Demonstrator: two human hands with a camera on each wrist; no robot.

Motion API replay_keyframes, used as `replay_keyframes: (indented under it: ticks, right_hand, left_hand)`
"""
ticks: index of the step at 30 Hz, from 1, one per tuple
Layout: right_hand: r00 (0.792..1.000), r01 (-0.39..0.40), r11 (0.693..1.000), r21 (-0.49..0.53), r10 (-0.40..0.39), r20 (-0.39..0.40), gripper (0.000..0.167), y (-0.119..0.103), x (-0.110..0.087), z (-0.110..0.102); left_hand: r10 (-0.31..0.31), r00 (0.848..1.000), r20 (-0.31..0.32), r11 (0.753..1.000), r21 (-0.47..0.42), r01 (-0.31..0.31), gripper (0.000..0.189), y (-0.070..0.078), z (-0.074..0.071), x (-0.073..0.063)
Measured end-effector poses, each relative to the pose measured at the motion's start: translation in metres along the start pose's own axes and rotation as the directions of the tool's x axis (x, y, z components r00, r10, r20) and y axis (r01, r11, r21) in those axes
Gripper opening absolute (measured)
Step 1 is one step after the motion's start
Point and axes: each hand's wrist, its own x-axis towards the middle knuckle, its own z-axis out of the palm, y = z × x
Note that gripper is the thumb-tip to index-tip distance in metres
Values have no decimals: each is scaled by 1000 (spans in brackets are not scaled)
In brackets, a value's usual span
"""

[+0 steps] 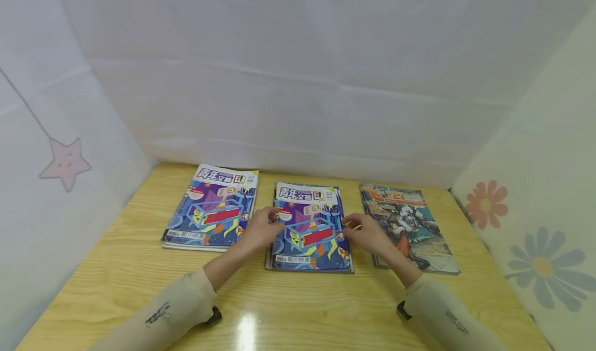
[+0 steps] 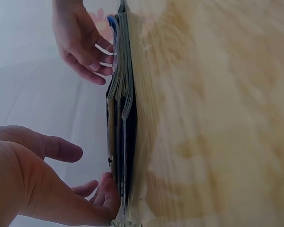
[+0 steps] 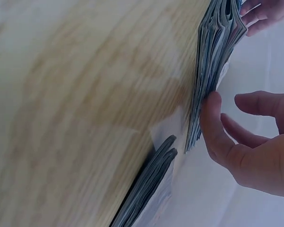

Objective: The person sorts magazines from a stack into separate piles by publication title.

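Note:
A stack of magazines [image 1: 311, 232] with a purple-blue cover lies flat on the table between my two hands. At its left edge is my left hand [image 1: 264, 228], its fingertips against the side and the thumb held apart. On the opposite side, my right hand [image 1: 369, 233] touches the right edge with loosely bent fingers. The right wrist view shows a fingertip of the right hand [image 3: 255, 146] against the layered page edges of the stack [image 3: 213, 61]. In the left wrist view the left hand's fingers [image 2: 111, 196] meet the stack's side [image 2: 120, 90]. Neither hand grips the stack.
Another magazine pile [image 1: 216, 214] with the same cover lies to the left. A third pile [image 1: 407, 227], with a different, darker cover, lies to the right, partly behind the right forearm. Pale cloth walls [image 1: 302, 82] stand behind and beside the wooden table [image 1: 288, 309].

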Motion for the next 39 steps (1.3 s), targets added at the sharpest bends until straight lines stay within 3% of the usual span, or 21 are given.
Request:
replay_keyframes:
  ticks: [4,10,14,18,25,31,39]
  right_hand:
    - [999,-37,999,-18,37,-7,36,-1,1,2]
    - [997,-75,996,38,75,7,42,-2,3,3]
    - [997,-78,994,71,78,1,42,-2,3,4]
    - [996,-84,990,117,84,-1,40,-2,1,4]
    - [995,-102,981,165,102,4,39,0,1,2]
    - [995,-102,976,191,100,20,41,3,1,1]
    - [999,-13,976,220,20,-30,60,3,2,0]
  left_hand:
    - [-60,998,18,998,-27,60,56,0,-5,0]
    - [-112,991,68,993,-31,115,53,-4,-8,4]
    - [-144,986,82,976,-151,155,53,-6,-8,7]
    - [-137,983,122,947,-274,165,54,-5,-8,9]
    - [-110,967,229,940,-291,176,68,-1,-9,8]
    - [-83,977,197,921,-358,150,73,-1,-8,6]
    - [-32,986,163,861,-496,110,72,7,-10,1]
